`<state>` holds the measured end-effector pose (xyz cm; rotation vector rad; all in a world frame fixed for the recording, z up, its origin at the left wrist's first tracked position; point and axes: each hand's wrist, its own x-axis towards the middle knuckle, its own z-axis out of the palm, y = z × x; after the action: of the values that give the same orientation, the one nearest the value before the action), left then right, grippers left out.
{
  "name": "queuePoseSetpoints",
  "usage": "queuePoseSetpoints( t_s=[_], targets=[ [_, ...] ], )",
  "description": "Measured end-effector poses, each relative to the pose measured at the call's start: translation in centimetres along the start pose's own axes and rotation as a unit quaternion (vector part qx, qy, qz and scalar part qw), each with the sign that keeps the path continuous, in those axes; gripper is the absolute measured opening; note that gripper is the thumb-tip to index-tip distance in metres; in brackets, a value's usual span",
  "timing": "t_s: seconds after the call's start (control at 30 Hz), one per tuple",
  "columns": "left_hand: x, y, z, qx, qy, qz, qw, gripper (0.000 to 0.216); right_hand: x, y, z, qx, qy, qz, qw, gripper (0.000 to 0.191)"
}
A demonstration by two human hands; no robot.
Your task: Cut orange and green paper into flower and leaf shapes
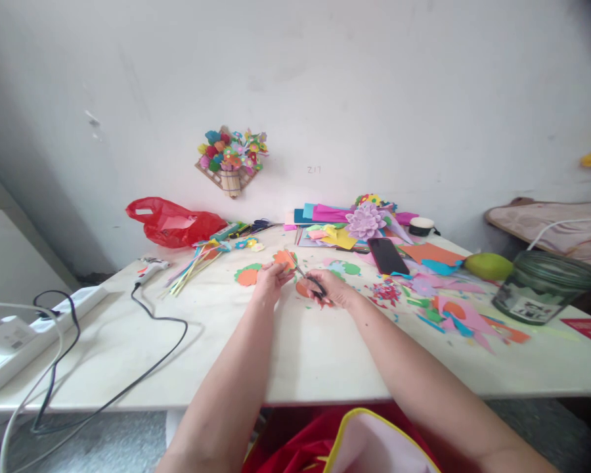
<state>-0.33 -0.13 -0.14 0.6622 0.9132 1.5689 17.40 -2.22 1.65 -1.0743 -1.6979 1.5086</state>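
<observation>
My left hand pinches an orange scalloped flower cutout above the table. In my right hand is a pair of scissors with dark handles, its blades pointing up and left to the cutout's edge. Whether the blades are on the foam or just beside it, I cannot tell. Below the scissors lies another orange piece, partly hidden by my right hand. Left of my hands rest orange and green cutouts. Behind my right hand are green and pale blue cutouts.
A glue gun and its cord lie left, near a power strip. A red plastic bag stands behind. To the right are a phone, coloured scraps, a green mango-like fruit and a large jar.
</observation>
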Motion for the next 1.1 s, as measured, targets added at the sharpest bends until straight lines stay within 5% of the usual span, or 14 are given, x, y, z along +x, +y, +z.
queuePoseSetpoints(
  t_s=[1.1],
  targets=[
    [-0.3,-0.1,0.2,-0.03,-0.001,0.003,1.0,0.021,0.7,0.7,-0.1,0.031,0.008,-0.021,0.999,0.025]
  ],
)
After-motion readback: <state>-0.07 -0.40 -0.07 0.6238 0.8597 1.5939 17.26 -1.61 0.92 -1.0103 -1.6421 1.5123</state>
